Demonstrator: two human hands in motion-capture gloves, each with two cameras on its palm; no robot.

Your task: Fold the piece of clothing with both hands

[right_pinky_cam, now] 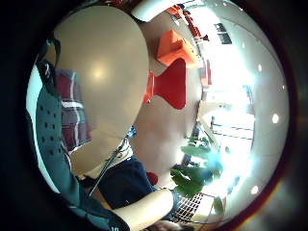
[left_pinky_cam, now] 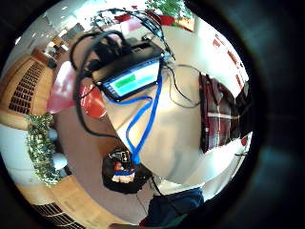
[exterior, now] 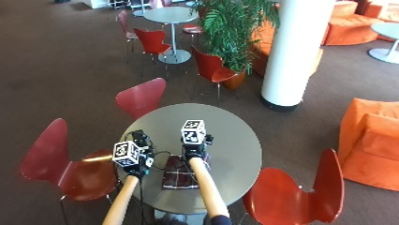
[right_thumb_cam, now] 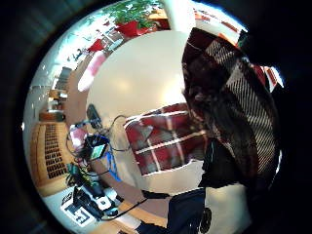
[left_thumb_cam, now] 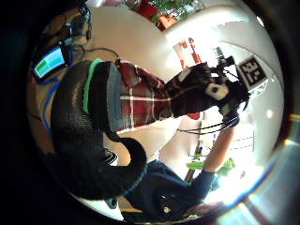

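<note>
**Red checked cloth on the round table, right hand lifting part of it**

A person sits at a round grey table (exterior: pixel 237 140) with both arms stretched out over it. A dark red checked piece of clothing (exterior: pixel 180 172) lies on the table near the edge closest to the person.

The right hand (exterior: pixel 195 150) is over the far end of the clothing, toward the middle of the table. In the right thumb side palm view a fold of the checked cloth hangs right by that palm, raised up off the table, while the rest lies flat on the table below. The left thumb side palm view shows the right hand's fingers (left_thumb_cam: pixel 187 93) curled round the cloth, so it grips the clothing.

The left hand (exterior: pixel 134 164) is beside the clothing, on the side of the table where a small screen device (left_pinky_cam: pixel 131 76) with a blue cable (left_pinky_cam: pixel 145 119) sits. Its thumb (left_thumb_cam: pixel 93 140) is bent and no cloth is seen in it. Whether the rest of that hand is wide or closed cannot be told
</note>
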